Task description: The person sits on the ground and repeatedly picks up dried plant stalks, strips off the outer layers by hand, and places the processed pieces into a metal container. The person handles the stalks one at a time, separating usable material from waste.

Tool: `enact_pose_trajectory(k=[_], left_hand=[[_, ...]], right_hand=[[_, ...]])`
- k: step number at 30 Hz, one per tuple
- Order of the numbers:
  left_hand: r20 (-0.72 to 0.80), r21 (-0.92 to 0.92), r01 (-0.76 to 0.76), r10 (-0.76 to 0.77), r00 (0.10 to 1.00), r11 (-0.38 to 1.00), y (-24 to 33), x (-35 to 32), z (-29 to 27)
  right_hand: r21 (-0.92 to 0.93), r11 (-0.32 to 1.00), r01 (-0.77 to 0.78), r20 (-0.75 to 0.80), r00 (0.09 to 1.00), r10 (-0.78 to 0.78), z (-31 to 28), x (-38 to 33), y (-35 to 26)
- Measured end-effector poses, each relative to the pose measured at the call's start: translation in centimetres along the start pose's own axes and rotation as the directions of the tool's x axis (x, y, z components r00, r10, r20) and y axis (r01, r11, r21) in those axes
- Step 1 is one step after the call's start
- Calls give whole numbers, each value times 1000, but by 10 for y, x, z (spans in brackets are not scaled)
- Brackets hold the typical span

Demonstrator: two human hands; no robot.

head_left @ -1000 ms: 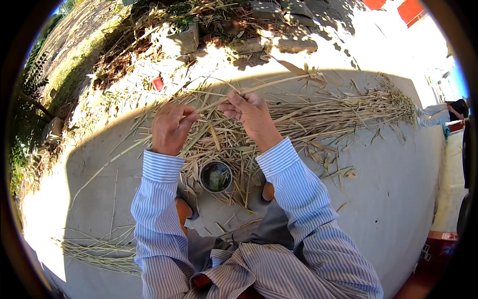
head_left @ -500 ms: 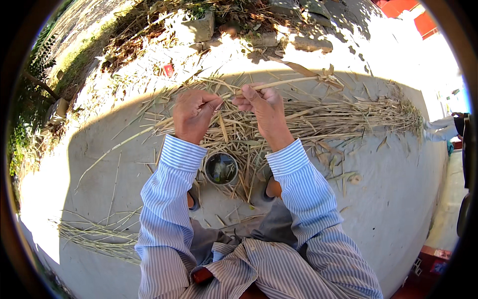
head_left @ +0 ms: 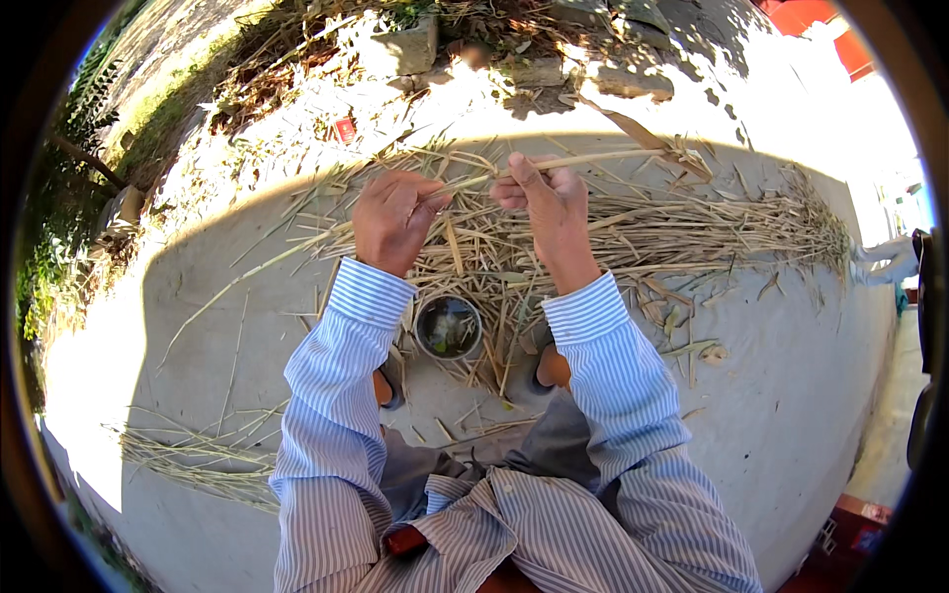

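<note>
A long pale dry stalk (head_left: 611, 156) runs across in front of me, with papery leaves at its right end and a thin, bending tip at far left. My left hand (head_left: 395, 219) is closed round its middle, fingers pinching it. My right hand (head_left: 550, 210) grips it farther right, thumb on top. Below the hands lies a large heap of cut dry stalks (head_left: 692, 232), bundled toward the right. A round container (head_left: 448, 327) with dark contents, perhaps water and bits of leaf, stands between my feet.
At lower left lies a smaller pile of thin greenish stalks (head_left: 198, 460). Concrete blocks (head_left: 403, 49) and leaf litter line the far edge. A small red packet (head_left: 345, 129) lies among sunlit scraps. Part of another person (head_left: 885, 259) shows at far right.
My right hand has moved to the right, and the gap between my hands has widened, baring more of the stalk. Both hands still hold it.
</note>
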State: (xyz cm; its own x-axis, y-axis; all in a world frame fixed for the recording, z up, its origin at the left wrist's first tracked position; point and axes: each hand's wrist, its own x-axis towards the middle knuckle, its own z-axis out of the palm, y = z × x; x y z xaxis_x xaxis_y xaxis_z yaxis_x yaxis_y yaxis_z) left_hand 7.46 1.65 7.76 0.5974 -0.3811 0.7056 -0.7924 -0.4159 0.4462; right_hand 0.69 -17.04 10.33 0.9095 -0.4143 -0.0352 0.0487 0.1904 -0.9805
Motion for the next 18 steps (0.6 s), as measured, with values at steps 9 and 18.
enact_pose_trajectory(k=[9, 18], left_hand=[[349, -267, 502, -403, 846, 823, 2, 1, -16], [511, -512, 799, -635, 579, 316, 1, -4, -7]], right_hand=[[-19, 999, -31, 43, 999, 32, -19, 10, 7], [-42, 999, -29, 197, 980, 37, -26, 11, 4]])
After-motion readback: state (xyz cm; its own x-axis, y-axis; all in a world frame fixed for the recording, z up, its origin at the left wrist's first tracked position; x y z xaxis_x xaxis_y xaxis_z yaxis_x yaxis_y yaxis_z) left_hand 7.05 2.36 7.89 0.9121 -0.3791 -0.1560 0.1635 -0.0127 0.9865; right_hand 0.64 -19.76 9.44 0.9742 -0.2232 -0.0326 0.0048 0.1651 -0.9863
